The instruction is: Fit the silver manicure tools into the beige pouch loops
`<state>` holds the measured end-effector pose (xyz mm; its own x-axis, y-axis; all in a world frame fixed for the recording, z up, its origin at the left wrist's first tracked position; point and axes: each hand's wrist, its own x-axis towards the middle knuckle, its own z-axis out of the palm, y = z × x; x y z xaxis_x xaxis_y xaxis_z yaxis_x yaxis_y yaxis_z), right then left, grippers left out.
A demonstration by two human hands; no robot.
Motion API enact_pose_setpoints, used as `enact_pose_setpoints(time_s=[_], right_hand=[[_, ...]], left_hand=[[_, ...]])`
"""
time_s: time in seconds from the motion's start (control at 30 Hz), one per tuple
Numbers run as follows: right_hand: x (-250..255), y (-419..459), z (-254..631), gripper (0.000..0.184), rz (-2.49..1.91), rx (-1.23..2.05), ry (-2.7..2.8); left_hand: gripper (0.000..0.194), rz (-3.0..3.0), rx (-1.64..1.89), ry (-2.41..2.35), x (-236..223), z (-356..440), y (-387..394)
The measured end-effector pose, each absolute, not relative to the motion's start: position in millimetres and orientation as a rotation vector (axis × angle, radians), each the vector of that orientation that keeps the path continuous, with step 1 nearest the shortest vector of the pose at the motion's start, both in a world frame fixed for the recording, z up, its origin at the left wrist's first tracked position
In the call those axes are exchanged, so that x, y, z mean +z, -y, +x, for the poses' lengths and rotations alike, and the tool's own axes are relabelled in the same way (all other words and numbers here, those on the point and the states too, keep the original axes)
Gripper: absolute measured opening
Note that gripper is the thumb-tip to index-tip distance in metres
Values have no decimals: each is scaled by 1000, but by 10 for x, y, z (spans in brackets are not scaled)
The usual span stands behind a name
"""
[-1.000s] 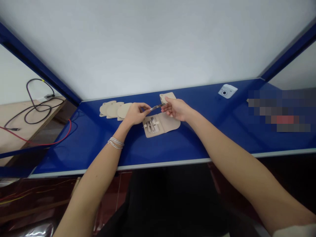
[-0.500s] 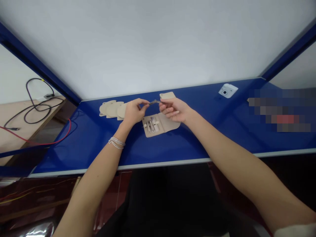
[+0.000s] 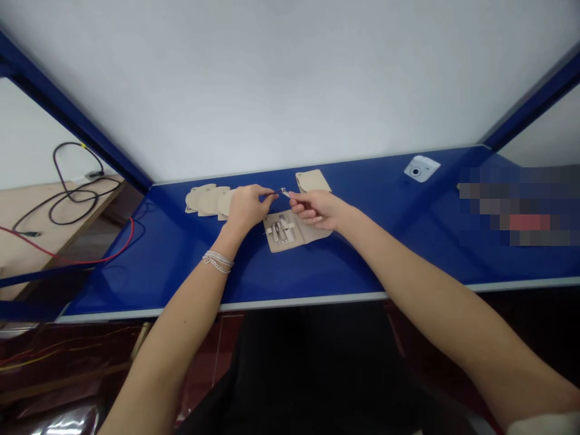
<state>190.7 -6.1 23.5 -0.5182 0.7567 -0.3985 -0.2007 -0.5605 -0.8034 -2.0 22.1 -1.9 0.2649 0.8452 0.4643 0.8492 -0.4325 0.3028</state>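
A small metal tool [image 3: 283, 192] is held between my two hands above the blue table [image 3: 344, 260]. My left hand [image 3: 247, 208], with bracelets at the wrist, pinches its left end. My right hand [image 3: 317, 209] pinches its right end with closed fingers. Just below them lies an open beige manicure case [image 3: 294, 230] with several metal tools strapped inside. A closed beige case [image 3: 312, 180] lies just behind my right hand.
Several more beige cases [image 3: 206, 199] are fanned out at the back left of the table. A small white camera [image 3: 420, 168] sits at the back right. Black and red cables [image 3: 72, 199] lie on a wooden surface to the left. A white wall panel rises behind.
My hands have drawn closer together over the open case, and the metal tool between them now shows shorter.
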Motion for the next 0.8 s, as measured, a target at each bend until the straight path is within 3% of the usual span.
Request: enact_pose_setpoints(time_s=[0.17, 0.47, 0.8], right_hand=[[220, 86, 1881, 31, -1013, 2068, 991], [217, 93, 1867, 33, -968, 2078, 971], [161, 59, 1875, 33, -886, 2053, 1004]], left_hand=[[32, -2486, -694, 1599, 24, 3, -194], [35, -2510, -687, 1577, 3, 30, -183], [34, -2675, -1152, 1782, 35, 138, -61]])
